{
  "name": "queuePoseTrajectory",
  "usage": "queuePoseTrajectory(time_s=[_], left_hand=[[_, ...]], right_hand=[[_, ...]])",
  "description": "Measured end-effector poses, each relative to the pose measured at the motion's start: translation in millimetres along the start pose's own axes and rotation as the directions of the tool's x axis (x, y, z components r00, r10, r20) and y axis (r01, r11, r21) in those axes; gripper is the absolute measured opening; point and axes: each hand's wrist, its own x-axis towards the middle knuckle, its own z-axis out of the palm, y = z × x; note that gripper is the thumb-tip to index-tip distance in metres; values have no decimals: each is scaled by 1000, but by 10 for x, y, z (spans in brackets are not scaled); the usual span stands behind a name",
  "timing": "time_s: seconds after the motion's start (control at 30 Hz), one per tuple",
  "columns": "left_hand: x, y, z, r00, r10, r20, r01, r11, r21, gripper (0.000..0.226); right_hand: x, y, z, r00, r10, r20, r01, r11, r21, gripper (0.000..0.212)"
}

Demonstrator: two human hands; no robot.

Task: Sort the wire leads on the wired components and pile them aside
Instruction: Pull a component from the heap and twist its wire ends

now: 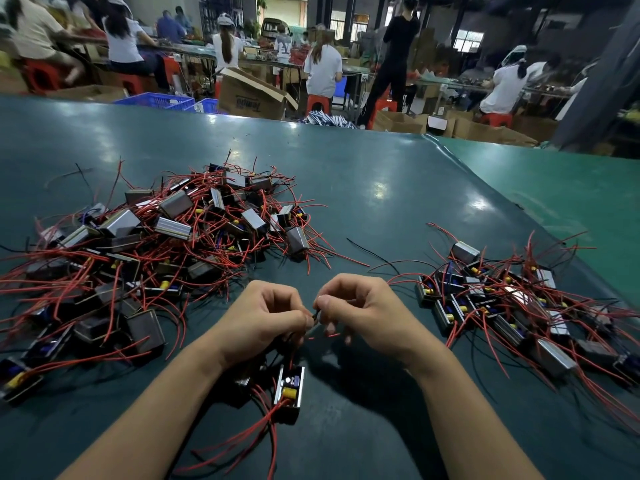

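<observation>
Right now we have both hands together at the centre of the green table (pixel 381 188), working the leads of a single component. Our left hand (pixel 266 317) is curled, and our right hand (pixel 363 310) meets it, thumb and forefinger pinching what looks like a dark wire end (pixel 314 316) between the two; the exact wire inside each grip is too hidden to tell apart. Short red wire tips (pixel 329 336) peek out just below the fingers. The component in hand (pixel 289 393) hangs or rests at six o'clock from our hands, its open side up with a yellow part showing, red leads trailing toward us.

At ten o'clock lies the big tangled heap (pixel 156 244) of metal-cased units, seemingly still unsorted. At three o'clock sits the smaller pile (pixel 502 299), where the units lie in rough rows, so we judge that to be the finished side.

To do this step well, we should keep the pinch close to the wire tips and draw the leads straight with a light pull, letting the casing's weight steady them instead of tugging at the joints. We want red and black separated before we let go, since crossed leads will snag on neighbours in the pile. When placing, we should lay the unit at the near edge of the three o'clock pile with its leads running the same way as the others, well apart from the ten o'clock heap.
</observation>
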Motion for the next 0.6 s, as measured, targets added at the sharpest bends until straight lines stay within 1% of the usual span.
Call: queuePoseTrajectory(time_s=[0.17, 0.4, 0.5, 0.53, 0.6], left_hand=[[14, -26, 19, 1000, 23, -18, -22, 999, 49, 12], [4, -40, 14, 999, 43, -1, -43, 998, 55, 13], [8, -50, 8, 999, 52, -3, -51, 996, 67, 15], [9, -53, 6, 999, 55, 1, -54, 996, 77, 17], [15, -73, 11, 998, 57, -12, -55, 992, 110, 21]], right_hand=[[2, -5, 0, 998, 59, -7, -59, 997, -47, 14], [5, -2, 17, 984, 175, 10, -174, 981, -89, 32], [-2, -2, 13, 984, 179, 4, -178, 982, -59, 34], [3, -3, 20, 986, 167, -22, -168, 981, -94, 35], [26, 0, 58, 984, 120, -128, -150, 955, -256, 37]])
